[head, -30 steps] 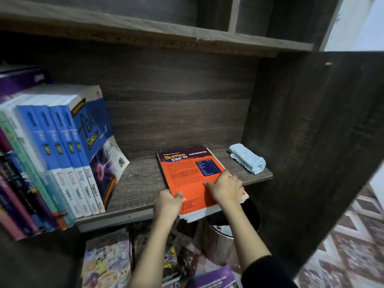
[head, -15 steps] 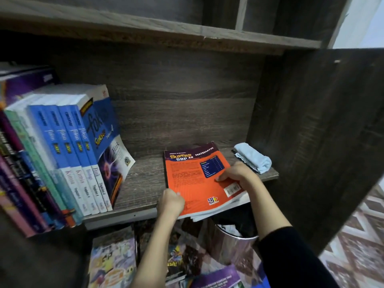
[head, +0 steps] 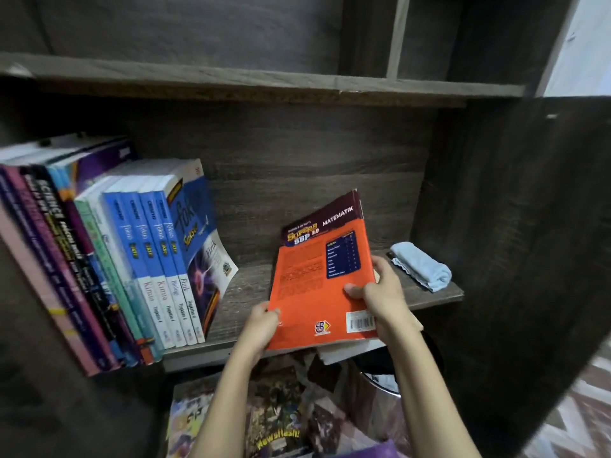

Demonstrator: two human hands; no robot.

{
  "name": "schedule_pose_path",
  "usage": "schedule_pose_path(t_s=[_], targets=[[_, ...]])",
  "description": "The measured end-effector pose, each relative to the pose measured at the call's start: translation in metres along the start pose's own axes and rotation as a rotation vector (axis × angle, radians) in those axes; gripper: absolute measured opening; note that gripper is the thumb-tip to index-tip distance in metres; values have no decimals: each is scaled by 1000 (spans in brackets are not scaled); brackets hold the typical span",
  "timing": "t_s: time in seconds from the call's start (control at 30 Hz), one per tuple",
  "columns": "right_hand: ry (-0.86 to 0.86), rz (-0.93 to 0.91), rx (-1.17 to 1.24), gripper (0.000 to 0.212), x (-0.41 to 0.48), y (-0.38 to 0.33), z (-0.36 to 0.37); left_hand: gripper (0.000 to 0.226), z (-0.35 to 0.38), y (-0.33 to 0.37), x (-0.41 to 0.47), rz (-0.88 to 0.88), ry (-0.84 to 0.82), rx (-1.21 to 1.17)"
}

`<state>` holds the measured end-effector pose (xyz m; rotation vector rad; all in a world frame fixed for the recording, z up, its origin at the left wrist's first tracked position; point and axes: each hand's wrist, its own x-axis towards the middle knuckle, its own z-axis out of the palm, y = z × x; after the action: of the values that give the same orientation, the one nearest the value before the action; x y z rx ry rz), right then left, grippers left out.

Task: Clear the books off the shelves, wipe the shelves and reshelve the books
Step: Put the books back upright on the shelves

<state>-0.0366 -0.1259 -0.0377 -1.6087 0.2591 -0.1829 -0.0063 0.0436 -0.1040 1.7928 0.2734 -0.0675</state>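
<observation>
Head cam is looking into a dark wood-grain bookcase, mostly at its middle shelf board. Biggest thing on there is a row of upright paperback textbooks packed into the left half and leaning a bit to the left. Its right end is four blue-and-white "Fokus" study guides, spines facing out.

Right of that, past a bare stretch of board, is the orange soft-cover "Matematik" workbook with a maroon top band. It's tilted up, top edge raised toward the back panel, bottom edge down at the shelf's front lip. Some white pages poke out under it, can't tell what they belong to.

Both hands are grasping that workbook. Left hand has its fingers curled round the bottom left corner. Right hand grips the right edge, thumb on the cover just above the barcode.

Light blue folded cloth sits at the far right end of the same shelf, near the workbook but apart from it.

Down below there's a pile of colourful comic magazines.
</observation>
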Motion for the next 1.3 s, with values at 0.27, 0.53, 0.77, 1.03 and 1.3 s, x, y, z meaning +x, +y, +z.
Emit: schedule_pose_path(t_s=[0.27,0.53,0.77,1.03,1.3], targets=[[69,-320,-37,56,-28,-15,63,32,-66,87,-35,635,374,192],[131,-624,-80,57,-48,16,142,84,-123,158,-53,950,503,683],[77,-791,-151,61,-45,52,185,68,-144,139,-50,844,466,1035],[-310,-575,-226,52,-33,64,198,52,-170,112,-46,882,458,1120],[-815,-269,-317,105,7,88,169,59,-181,116,-50,907,407,1095]])
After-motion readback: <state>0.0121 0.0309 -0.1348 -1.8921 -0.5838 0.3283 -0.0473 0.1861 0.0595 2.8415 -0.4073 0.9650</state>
